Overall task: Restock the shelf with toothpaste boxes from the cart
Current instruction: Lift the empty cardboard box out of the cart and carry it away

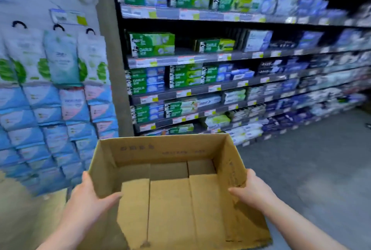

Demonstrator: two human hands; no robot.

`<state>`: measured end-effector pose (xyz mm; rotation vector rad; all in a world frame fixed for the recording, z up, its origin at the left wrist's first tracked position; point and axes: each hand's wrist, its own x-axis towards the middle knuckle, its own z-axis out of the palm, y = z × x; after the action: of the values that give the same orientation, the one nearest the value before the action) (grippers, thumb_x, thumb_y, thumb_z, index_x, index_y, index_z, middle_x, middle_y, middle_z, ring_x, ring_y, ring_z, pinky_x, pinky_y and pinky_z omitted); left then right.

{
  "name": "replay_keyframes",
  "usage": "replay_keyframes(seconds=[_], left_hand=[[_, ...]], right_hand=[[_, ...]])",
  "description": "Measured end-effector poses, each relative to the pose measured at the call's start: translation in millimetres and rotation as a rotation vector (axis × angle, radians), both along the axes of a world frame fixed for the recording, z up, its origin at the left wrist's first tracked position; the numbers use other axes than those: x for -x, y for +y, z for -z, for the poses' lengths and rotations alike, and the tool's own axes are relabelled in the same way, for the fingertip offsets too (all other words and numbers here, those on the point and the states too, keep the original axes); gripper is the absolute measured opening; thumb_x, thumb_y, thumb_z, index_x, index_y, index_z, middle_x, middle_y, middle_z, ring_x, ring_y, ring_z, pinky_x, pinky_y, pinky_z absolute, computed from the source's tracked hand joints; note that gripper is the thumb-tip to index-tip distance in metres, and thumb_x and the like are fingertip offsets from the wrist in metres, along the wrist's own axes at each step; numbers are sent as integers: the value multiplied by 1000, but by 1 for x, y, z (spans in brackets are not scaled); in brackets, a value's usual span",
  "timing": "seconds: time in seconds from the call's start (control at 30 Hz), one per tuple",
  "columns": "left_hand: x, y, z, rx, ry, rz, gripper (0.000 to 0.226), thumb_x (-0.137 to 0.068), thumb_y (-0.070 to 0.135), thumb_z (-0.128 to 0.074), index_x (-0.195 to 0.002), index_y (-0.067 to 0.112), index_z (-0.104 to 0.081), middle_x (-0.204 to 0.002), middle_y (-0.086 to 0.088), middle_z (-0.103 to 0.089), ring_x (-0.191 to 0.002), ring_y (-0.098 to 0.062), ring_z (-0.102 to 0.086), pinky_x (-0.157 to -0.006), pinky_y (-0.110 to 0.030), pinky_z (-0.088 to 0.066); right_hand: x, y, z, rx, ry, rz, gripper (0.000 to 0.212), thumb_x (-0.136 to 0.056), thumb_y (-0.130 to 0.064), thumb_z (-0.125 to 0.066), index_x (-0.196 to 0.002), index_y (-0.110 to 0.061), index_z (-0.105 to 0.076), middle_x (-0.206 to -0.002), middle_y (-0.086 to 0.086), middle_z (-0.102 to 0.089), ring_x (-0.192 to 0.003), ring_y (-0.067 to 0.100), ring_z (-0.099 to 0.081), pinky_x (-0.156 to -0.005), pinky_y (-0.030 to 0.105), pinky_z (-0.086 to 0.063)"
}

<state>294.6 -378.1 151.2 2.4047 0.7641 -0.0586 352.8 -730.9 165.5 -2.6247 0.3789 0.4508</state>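
I hold an open brown cardboard box [168, 149] in front of me at waist height, and nothing lies inside it. My left hand [90, 191] grips its left wall, thumb inside. My right hand [249, 187] grips the right wall the same way. Ahead stands a dark shelf unit [200, 57] with several rows of green and blue toothpaste boxes [152, 44]. The second row from the top has gaps between its stacks. No cart is in view.
Left of the shelf post [108, 59], a wall display holds hanging white packs [60, 59] and stacked blue packs [46, 129]. Grey floor [311, 159] runs along the shelf to the right. The picture is blurred at the right.
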Motion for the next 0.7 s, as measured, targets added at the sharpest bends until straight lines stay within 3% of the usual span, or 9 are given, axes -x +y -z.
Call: replay_keyframes(seconds=[0.17,0.27,0.43,0.7], left_hand=[[-47,-115,6,6,1,204,118,-60,59,-74,-147,8,-12,-138,-21,-45,-126,-35,-45,-98,-43,-43],[-76,-181,5,35,34,317,122,-60,62,-73,-148,12,-6,-137,-18,-46,-122,-33,-49,-93,-43,-47],[-121,-287,1,-38,56,502,119,-65,62,-69,-149,14,0,-148,-14,-33,-131,-32,-40,-98,-41,-42],[-209,-447,14,-65,16,756,116,-65,62,-69,-149,16,-3,-146,-17,-36,-129,-34,-43,-99,-45,-44]], right_hand=[[26,-129,-3,-35,4,201,58,-77,-46,-63,-119,-17,-35,-122,4,-55,-111,25,-55,-77,31,-43],[45,-191,-4,-44,-11,316,53,-77,-45,-64,-112,-18,-35,-118,4,-57,-110,26,-55,-79,31,-44],[71,-273,-5,-41,-8,509,66,-77,-45,-66,-125,-13,-34,-129,8,-52,-119,28,-51,-93,33,-44],[68,-384,0,-46,14,780,69,-77,-45,-66,-128,-12,-34,-130,8,-53,-118,27,-52,-91,32,-45]])
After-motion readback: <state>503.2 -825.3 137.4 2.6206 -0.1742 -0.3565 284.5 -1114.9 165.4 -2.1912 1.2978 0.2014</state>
